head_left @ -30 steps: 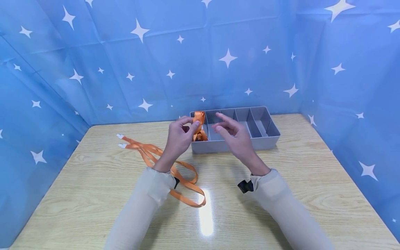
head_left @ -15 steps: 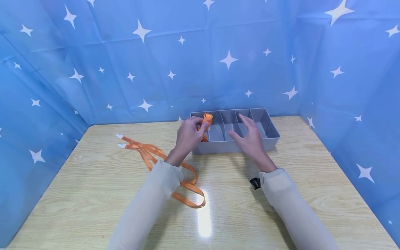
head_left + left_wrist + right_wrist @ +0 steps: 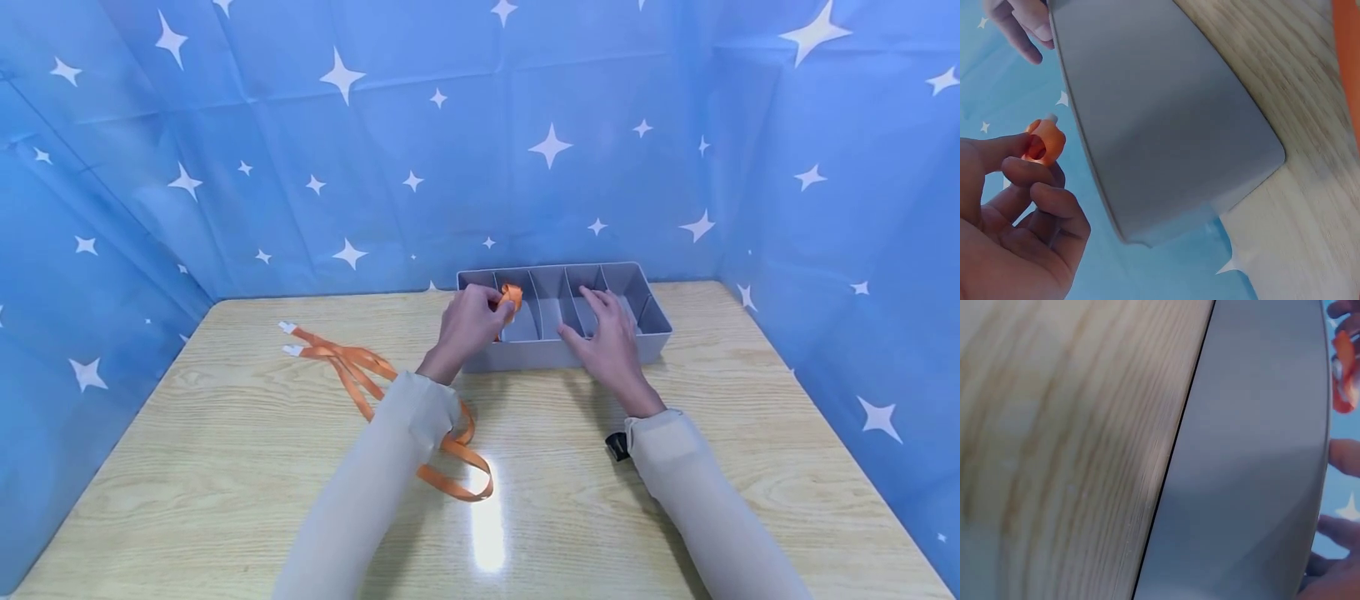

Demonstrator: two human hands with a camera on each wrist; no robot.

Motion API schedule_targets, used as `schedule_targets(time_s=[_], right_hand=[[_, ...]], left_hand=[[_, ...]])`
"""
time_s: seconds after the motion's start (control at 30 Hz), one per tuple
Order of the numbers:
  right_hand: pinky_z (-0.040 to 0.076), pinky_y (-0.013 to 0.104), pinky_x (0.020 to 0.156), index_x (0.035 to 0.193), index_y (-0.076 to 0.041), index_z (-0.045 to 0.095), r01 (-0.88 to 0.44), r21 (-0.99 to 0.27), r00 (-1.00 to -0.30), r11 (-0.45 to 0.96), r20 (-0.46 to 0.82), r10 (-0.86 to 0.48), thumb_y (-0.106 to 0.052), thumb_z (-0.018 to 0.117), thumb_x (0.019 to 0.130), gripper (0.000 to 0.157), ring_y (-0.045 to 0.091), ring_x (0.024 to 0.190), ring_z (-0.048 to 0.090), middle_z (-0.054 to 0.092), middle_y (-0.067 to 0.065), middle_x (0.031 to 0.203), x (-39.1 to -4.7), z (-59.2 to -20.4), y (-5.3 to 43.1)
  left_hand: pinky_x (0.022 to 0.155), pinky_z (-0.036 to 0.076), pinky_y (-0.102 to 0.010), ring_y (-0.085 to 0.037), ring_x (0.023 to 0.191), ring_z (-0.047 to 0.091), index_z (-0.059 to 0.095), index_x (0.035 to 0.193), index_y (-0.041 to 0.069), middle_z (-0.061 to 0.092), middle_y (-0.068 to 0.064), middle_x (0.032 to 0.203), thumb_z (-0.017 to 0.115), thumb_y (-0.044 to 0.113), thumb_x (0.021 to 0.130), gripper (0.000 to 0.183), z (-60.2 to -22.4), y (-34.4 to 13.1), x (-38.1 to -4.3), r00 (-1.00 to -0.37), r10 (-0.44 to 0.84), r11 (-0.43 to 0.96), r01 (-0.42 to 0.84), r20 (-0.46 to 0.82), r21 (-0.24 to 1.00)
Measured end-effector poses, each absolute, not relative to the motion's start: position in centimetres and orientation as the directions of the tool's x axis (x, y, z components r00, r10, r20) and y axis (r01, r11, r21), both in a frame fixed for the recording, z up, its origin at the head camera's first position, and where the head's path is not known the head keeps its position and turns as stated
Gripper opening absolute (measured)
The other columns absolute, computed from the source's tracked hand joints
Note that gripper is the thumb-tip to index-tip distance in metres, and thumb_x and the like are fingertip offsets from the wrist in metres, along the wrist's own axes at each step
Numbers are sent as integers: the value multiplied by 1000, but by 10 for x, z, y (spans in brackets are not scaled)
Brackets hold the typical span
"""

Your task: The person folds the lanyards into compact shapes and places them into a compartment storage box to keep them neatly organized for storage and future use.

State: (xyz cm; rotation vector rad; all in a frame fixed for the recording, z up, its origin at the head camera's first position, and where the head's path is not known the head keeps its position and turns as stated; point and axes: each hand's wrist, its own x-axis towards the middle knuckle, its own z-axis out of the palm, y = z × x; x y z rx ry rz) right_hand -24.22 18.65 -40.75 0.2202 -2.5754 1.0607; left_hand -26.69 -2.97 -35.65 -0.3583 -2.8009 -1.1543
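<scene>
My left hand [image 3: 468, 325] pinches a rolled orange ribbon [image 3: 512, 297] between thumb and fingers, over the left part of the grey divided box [image 3: 570, 355]. In the left wrist view the ribbon roll [image 3: 1052, 141] shows a small white tip, and the other fingers curl loosely behind it. A bit of orange also shows just below that hand, mostly hidden by it. My right hand [image 3: 609, 342] is spread over the box's right-hand compartments, thumb near the front rim, holding nothing. In the right wrist view its fingers [image 3: 1342, 532] show beyond the box edge.
Long orange ribbons [image 3: 352, 354] with white ends lie looped on the table [image 3: 187, 467], left of the box and partly under my left forearm. A blue curtain [image 3: 480, 167] with white stars stands close behind the box and at both sides.
My left hand has moved right with the orange ribbon, from the leftmost compartment to around the second one. My right hand has shifted right and spread its fingers.
</scene>
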Motion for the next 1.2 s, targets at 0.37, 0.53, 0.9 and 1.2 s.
schedule_targets(time_s=[0.37, 0.53, 0.9, 1.2], right_hand=[[12, 65, 114, 142, 1, 51, -261, -618, -939, 742, 342, -45, -25, 71, 92, 60, 46, 142, 27, 47, 28, 142, -242, -406, 186], [11, 65, 114, 140, 0, 54, -266, -614, -938, 743, 343, -53, -26, 72, 92, 58, 45, 142, 28, 50, 25, 142, -243, -407, 186], [10, 65, 114, 136, -3, 59, -270, -625, -939, 732, 338, -58, -27, 71, 93, 51, 44, 141, 29, 53, 24, 140, -242, -409, 186], [11, 65, 114, 133, -3, 62, -263, -623, -940, 737, 336, -51, -26, 71, 94, 47, 43, 140, 31, 53, 25, 140, -240, -408, 189]], left_hand=[[49, 38, -26, -16, 54, 53, 76, 80, 10, 63, 0, 65, 64, 26, 98, 27, -364, -17, -275, -979, 182, 709, 195, 91, 678], [52, 38, -26, -16, 55, 54, 74, 76, 11, 62, 0, 65, 63, 26, 98, 29, -369, -11, -277, -981, 177, 752, 185, 76, 633], [60, 42, -31, -19, 61, 56, 69, 83, 11, 58, -2, 70, 63, 24, 98, 21, -372, 1, -276, -975, 210, 879, 223, 80, 422], [60, 44, -30, -20, 63, 56, 71, 92, 9, 58, -3, 72, 64, 23, 97, 16, -373, 9, -274, -968, 236, 901, 250, 81, 356]])
